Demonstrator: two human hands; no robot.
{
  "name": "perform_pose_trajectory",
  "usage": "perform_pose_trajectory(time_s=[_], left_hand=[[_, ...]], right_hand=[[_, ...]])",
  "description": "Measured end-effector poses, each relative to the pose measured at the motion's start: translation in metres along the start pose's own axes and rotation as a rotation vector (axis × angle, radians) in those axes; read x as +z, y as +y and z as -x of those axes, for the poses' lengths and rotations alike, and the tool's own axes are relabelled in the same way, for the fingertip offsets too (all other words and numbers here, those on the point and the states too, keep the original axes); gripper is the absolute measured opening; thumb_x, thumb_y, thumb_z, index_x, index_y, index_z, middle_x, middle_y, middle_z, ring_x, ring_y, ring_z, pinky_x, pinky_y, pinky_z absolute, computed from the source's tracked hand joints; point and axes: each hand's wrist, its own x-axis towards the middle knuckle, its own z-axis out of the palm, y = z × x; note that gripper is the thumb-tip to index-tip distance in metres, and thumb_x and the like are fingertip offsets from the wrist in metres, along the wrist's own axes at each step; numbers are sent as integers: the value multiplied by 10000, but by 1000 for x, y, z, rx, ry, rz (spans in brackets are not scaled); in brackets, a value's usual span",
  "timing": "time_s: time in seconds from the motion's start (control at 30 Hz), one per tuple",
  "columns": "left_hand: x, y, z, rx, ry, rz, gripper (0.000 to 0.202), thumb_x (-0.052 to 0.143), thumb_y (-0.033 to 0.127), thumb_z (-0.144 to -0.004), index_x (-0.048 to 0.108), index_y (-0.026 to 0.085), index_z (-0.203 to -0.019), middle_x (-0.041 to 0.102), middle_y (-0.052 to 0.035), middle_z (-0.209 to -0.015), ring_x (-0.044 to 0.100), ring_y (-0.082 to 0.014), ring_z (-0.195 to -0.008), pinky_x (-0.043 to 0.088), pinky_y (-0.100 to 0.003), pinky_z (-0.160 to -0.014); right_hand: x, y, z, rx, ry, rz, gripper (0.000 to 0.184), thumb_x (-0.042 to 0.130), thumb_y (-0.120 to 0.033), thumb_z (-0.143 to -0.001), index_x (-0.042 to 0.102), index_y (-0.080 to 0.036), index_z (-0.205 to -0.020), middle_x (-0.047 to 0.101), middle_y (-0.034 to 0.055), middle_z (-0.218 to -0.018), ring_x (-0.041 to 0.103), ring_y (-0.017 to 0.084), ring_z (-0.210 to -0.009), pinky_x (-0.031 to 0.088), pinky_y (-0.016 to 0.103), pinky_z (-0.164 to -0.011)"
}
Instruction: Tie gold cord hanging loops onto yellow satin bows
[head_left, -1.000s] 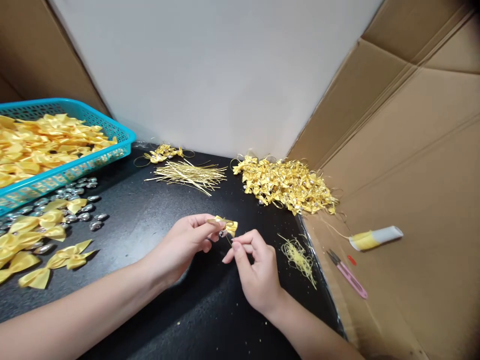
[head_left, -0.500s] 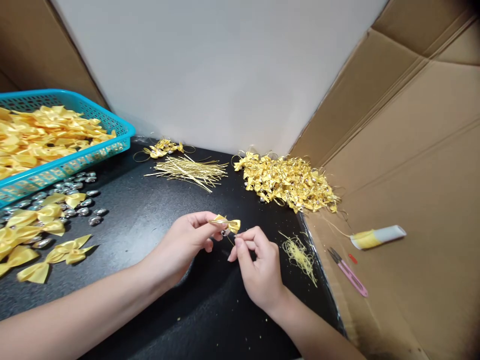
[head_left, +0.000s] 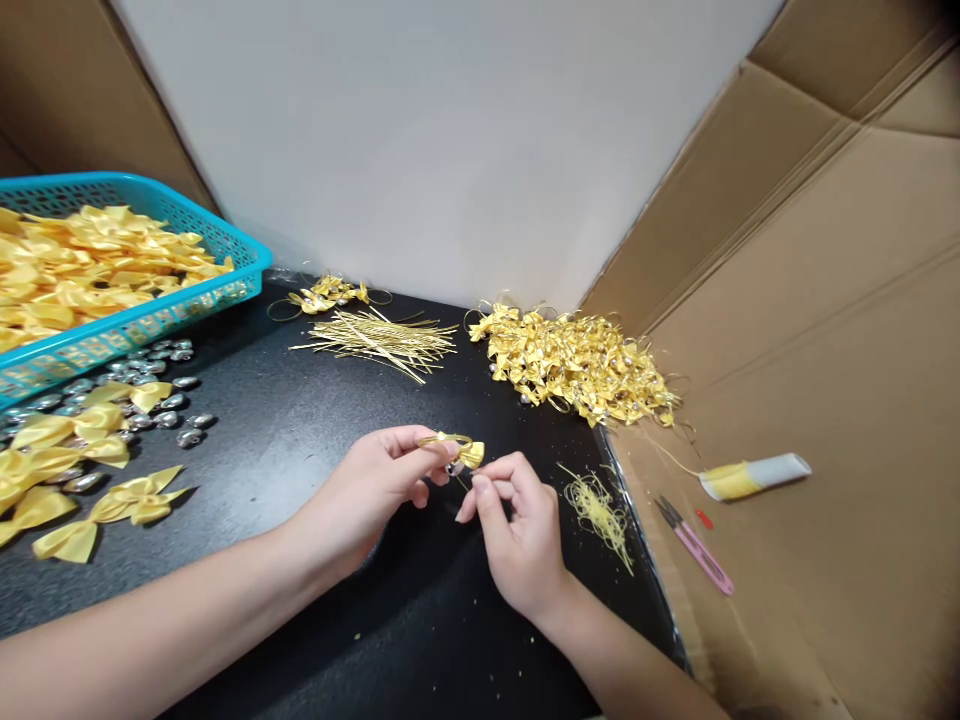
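Note:
Over the middle of the black table, my left hand [head_left: 390, 480] pinches a small yellow ribbon bow [head_left: 471, 455] between thumb and fingers. A thin gold cord loop stands out at the top of this bow, and a silvery bead shows just under it. Close on the right, my right hand [head_left: 517, 520] has its thumb and forefinger pressed together on a fine thread [head_left: 463, 483] that runs from beneath the bow. The fingertips hide the thread's end.
A blue basket [head_left: 259, 262] of yellow bows stands left, with silver beads [head_left: 191, 437] and loose bows [head_left: 135, 500] before it. Gold cords [head_left: 382, 342] and a heap of beaded bows [head_left: 577, 365] lie behind. Thread scraps [head_left: 600, 515], pink snips [head_left: 697, 550] and a thread spool [head_left: 756, 475] are right.
The bow in my left hand has turned a little, and its gold loop now shows rounder and more open. My right hand stays almost where it was.

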Motion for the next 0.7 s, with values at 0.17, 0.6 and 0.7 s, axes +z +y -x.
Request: perform_pose_trajectory(time_s=[0.17,0.6,0.7], left_hand=[[1,2,0,-22,-16,28,211,788,328,-597,723,150,-690,604,-16,-676,474,-120,-620,339,-209,-482],[-4,-3,-1,40,-36,-47,249,764,377,-651,642,160,-643,524,11,-675,378,-102,-578,295,-200,-465],[-5,-5,-2,60,-15,-54,245,773,361,-639,632,160,-643,534,5,-705,385,-104,-595,303,-196,-473]], right_hand=[[-1,0,-1,6,-1,-19,121,478,-236,-946,501,-197,-834,655,-11,-598,632,112,-533,461,207,-551],[-1,-1,0,27,-2,-44,132,479,-255,-948,494,-202,-828,650,-16,-586,624,112,-518,457,207,-540],[-2,0,0,24,-3,-50,128,480,-257,-948,494,-202,-834,653,-14,-587,625,114,-516,458,208,-537]])
